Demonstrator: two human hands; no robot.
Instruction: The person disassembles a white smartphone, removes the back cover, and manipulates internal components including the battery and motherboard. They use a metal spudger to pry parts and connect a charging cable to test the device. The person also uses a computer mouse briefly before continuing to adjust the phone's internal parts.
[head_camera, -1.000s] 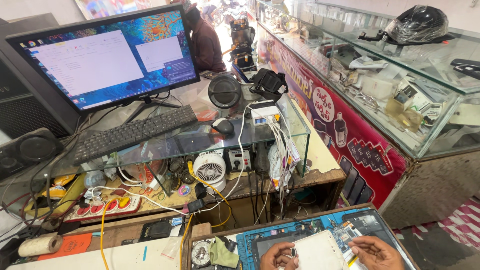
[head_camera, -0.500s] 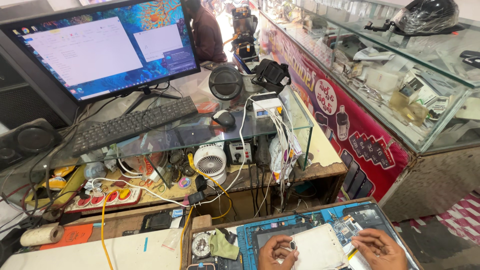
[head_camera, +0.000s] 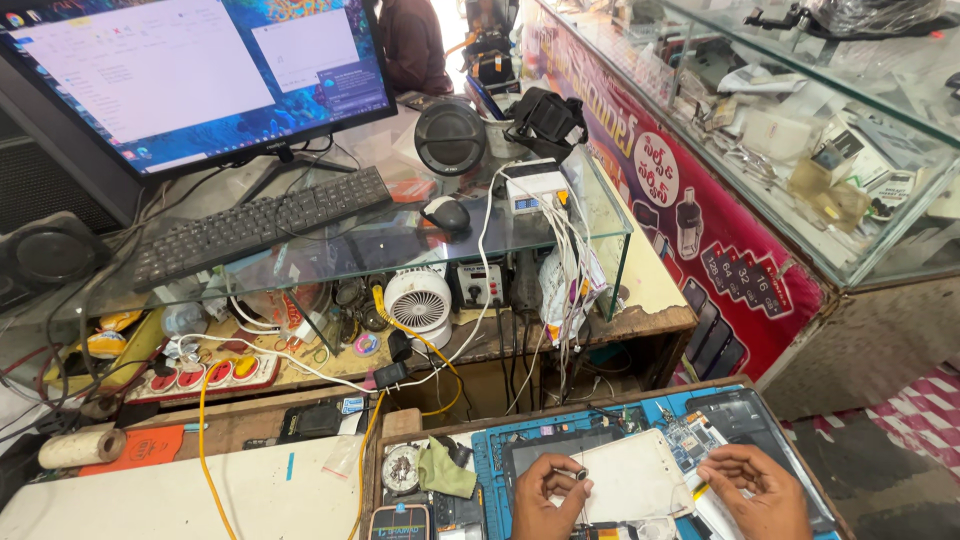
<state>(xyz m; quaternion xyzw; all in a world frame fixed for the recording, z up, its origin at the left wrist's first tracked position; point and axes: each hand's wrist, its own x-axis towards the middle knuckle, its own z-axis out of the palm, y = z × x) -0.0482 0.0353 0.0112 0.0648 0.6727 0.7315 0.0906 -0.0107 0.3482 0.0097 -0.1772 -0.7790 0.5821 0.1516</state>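
At the bottom of the head view my left hand (head_camera: 548, 495) pinches a small dark part between thumb and fingers, just over the left edge of a flat white panel (head_camera: 628, 478). My right hand (head_camera: 752, 488) rests with fingers curled on the panel's right side, near a green circuit board (head_camera: 690, 436). Both lie on a blue work mat (head_camera: 487, 450), which also carries a dark opened tablet body (head_camera: 552, 448). Whether the right hand grips anything is hidden by its fingers.
A monitor (head_camera: 190, 70), keyboard (head_camera: 255, 225) and mouse (head_camera: 446, 213) stand on a glass shelf above a small white fan (head_camera: 417, 299) and tangled cables. A glass display counter (head_camera: 800, 130) runs along the right. A person (head_camera: 410, 40) sits at the back.
The camera has tilted down and closer. Both hands have come further into view, and my left hand has lifted the small part over the white panel's edge.
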